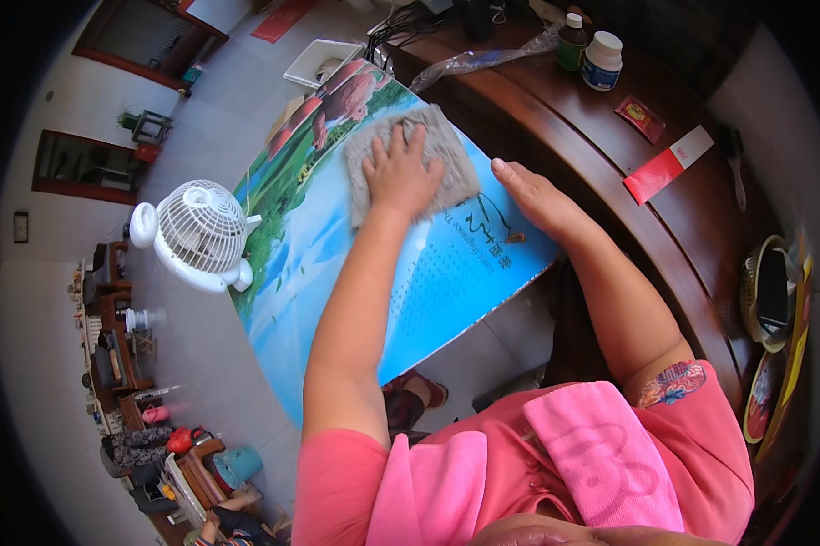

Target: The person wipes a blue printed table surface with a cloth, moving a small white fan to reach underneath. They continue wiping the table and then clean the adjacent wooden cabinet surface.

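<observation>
Two bare hands work at a large printed board (328,273), which lies beside the dark wooden counter (688,214). A grey-brown, fluffy cloth (455,173) is spread on the board's upper part, partly over the blue sky of its picture and near the edge that faces the counter.

Judging by the cloth laid flat under a hand, wiping is under way rather than finished. How much of the surface is done is hard to say: no damp track or dirt line shows clearly. The lower blue part, with its small rows of print, and the green strip on the left lie outside the cloth; whether they are already wiped cannot be told.

As for the grip, the left hand (401,177) is open, fingers spread and palm down on top of the cloth, pressing it against the board rather than pinching it. The right hand (539,198) is at the board's counter-side edge, fingers stretched out and close together. It probably steadies the board, but its underside is hidden, so I cannot tell whether it closes on the edge or merely rests there.
</observation>
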`<move>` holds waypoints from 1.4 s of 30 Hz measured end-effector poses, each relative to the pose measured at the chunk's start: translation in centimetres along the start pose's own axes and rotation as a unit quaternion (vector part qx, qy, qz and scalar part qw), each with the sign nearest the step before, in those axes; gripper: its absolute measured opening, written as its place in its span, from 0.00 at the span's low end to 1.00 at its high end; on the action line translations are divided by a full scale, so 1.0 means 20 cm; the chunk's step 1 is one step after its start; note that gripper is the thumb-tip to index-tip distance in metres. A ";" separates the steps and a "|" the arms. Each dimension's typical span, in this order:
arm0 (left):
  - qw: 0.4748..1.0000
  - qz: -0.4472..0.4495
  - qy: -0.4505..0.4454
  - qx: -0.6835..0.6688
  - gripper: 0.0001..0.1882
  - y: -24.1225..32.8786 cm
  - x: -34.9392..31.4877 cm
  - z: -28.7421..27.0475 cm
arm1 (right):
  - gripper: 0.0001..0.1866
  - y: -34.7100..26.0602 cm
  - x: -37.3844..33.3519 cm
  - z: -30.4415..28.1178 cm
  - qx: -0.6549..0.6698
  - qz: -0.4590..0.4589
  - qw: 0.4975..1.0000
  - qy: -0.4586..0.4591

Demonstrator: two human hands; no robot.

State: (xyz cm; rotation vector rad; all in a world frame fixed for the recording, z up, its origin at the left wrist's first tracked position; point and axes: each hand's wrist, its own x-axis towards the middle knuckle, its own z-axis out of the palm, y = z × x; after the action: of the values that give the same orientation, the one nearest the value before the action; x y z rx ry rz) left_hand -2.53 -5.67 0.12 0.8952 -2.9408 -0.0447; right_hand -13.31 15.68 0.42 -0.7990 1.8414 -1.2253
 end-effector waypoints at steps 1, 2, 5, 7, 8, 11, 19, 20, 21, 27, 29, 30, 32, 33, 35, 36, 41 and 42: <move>1.000 -0.014 0.000 0.002 0.36 -0.03 0.11 0.01 | 0.45 -0.01 -0.01 0.00 0.001 0.000 1.000 0.002; 1.000 -0.028 0.003 0.000 0.36 -0.06 0.21 0.03 | 0.45 -0.02 -0.02 0.00 0.002 0.000 1.000 0.005; 0.997 -0.073 0.004 0.004 0.35 -0.16 0.50 0.05 | 0.44 -0.03 -0.03 0.00 -0.009 -0.001 1.000 0.001; 0.994 -0.106 -0.002 0.015 0.36 -0.22 0.66 0.06 | 0.43 -0.01 -0.03 0.00 -0.020 -0.003 1.000 -0.003; 0.993 -0.117 -0.001 0.017 0.36 -0.27 0.74 0.08 | 0.43 -0.01 -0.03 0.00 -0.027 0.000 1.000 -0.005; 0.992 -0.127 0.007 0.007 0.35 -0.36 0.91 0.07 | 0.49 -0.02 -0.04 0.00 -0.024 -0.016 1.000 0.004; 0.987 -0.163 0.006 0.003 0.36 -0.51 1.18 0.11 | 0.47 -0.02 -0.04 0.00 -0.010 -0.028 1.000 0.002; 0.987 -0.163 0.007 0.005 0.35 -0.51 1.18 0.10 | 0.47 -0.02 -0.03 -0.01 -0.009 -0.023 1.000 0.002; 0.986 -0.164 0.008 0.007 0.35 -0.50 1.17 0.09 | 0.47 -0.03 -0.03 -0.01 -0.009 -0.018 1.000 0.001; 0.993 -0.116 0.001 0.007 0.35 -0.39 0.93 0.11 | 0.48 -0.04 -0.01 0.00 -0.009 -0.019 1.000 0.011; 0.996 -0.089 -0.002 0.018 0.35 -0.31 0.77 0.10 | 0.49 -0.06 -0.01 0.01 -0.007 -0.011 1.000 0.004; 0.997 -0.071 -0.004 0.015 0.35 -0.24 0.69 0.09 | 0.49 -0.05 -0.01 0.02 -0.004 -0.017 1.000 0.015; 0.999 -0.039 0.000 0.006 0.35 -0.11 0.51 0.07 | 0.50 -0.03 -0.01 0.02 0.014 -0.018 0.999 0.028; 1.000 -0.023 0.003 0.002 0.35 -0.05 0.41 0.07 | 0.50 -0.01 0.00 0.02 0.023 -0.010 0.999 0.035; 1.000 0.004 0.022 0.016 0.35 0.08 0.23 0.05 | 0.49 0.04 0.04 0.03 0.122 0.009 0.992 0.017; 1.000 0.015 0.026 0.003 0.35 0.12 0.12 0.03 | 0.49 -0.01 0.01 0.05 0.141 0.019 0.989 0.037; 0.997 0.065 0.037 -0.024 0.35 0.28 -0.35 -0.03 | 0.53 0.17 0.14 -0.03 0.240 0.058 0.969 0.005; 0.997 0.067 0.033 -0.024 0.35 0.27 -0.46 -0.04 | 0.52 0.12 0.11 -0.01 0.237 0.081 0.968 0.017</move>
State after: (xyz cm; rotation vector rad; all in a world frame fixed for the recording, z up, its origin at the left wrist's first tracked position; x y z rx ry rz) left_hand 2.21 3.97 0.59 0.6769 -2.9183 -0.0759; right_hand -14.75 14.70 -2.45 -0.3558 1.5098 -1.4950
